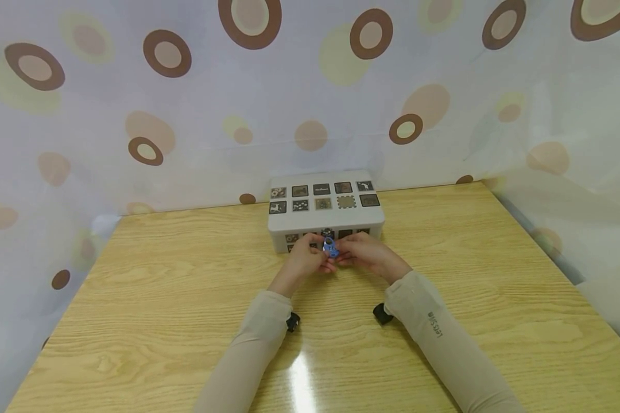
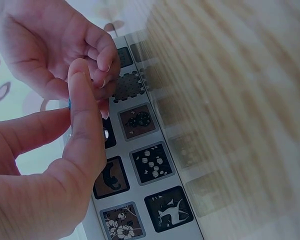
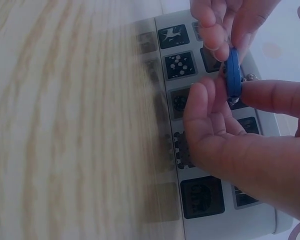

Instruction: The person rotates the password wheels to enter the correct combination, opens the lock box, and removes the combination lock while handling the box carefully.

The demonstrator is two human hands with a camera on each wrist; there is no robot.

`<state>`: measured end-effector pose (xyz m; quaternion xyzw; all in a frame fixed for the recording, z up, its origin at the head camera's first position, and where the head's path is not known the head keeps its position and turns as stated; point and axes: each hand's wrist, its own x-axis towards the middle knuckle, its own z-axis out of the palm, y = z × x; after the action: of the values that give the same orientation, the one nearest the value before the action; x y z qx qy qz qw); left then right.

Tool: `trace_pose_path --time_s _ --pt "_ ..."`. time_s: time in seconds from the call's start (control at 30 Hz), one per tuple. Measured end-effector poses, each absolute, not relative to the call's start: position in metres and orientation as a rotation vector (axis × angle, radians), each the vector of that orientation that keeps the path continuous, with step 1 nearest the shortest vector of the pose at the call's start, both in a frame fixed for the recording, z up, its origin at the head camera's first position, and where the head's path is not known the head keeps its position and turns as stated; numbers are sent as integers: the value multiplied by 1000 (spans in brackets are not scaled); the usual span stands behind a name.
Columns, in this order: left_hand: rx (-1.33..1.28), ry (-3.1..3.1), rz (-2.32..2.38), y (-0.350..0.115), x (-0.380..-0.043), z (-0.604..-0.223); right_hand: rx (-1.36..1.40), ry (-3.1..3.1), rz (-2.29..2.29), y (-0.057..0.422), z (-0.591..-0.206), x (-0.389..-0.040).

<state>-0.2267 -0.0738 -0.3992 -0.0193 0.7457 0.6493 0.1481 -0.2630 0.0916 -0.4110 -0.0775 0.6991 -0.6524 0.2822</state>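
A small blue padlock is at the front of a white box, just below the box's metal latch. From the left, my left hand pinches the padlock between thumb and finger. My right hand pinches it from the other side. Seen edge-on in the right wrist view, the blue body lies between the fingertips of both hands, with some metal beside it. My left fingers cover most of it in the left wrist view. The box is closed and decorated with dark picture squares.
The box stands on a wood-grain table, near its back edge. Behind it hangs a pale curtain with brown and yellow circles. A black wrist device sits at the right sleeve, another at the left.
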Motion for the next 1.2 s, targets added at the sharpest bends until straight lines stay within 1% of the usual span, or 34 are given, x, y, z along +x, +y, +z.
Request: trace_pose_path --time_s 0.5,1.2 --pt "-59 2132 1836 -74 -229 -398 -145 1849 -1760 92 -412 -266" --pt "-91 2158 1855 -72 -226 -399 -197 1884 -1757 92 -413 -265"
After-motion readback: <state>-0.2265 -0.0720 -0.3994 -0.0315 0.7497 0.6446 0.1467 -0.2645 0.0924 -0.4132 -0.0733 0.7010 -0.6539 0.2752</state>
